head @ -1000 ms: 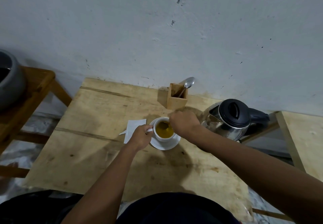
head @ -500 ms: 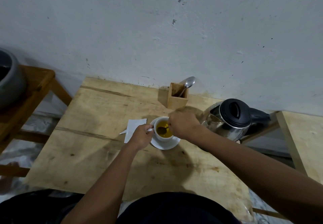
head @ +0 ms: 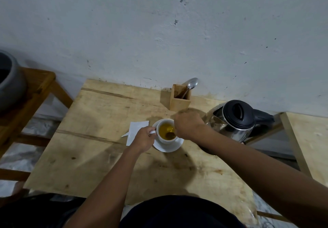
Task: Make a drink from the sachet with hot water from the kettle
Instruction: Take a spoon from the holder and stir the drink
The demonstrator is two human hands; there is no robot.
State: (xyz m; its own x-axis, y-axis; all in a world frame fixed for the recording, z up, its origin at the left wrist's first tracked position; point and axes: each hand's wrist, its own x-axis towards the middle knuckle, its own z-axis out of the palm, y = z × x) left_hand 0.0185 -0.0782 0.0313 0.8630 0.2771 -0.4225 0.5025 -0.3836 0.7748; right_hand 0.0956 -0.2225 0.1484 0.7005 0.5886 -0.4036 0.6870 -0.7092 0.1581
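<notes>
A white cup [head: 166, 139] of yellow-brown drink stands on a white saucer [head: 174, 147] in the middle of the wooden table [head: 99, 156]. My left hand [head: 142, 139] pinches the cup's handle. My right hand [head: 188, 125] hovers over the cup's right rim, shut on a spoon [head: 170, 135] whose bowl sits in the liquid. The white sachet [head: 135, 131] lies flat just left of the cup, partly under my left hand. The steel kettle [head: 234, 119] with its black lid stands to the right, close behind my right wrist.
A wooden holder [head: 180, 101] with a second spoon [head: 191, 83] stands against the wall behind the cup. A grey pot [head: 10, 83] rests on a wooden stand at the far left. Another wooden surface [head: 312, 139] sits at the right edge.
My right hand has shifted slightly over the cup and the spoon's bowl has moved round in the drink. My left hand stays on the handle.
</notes>
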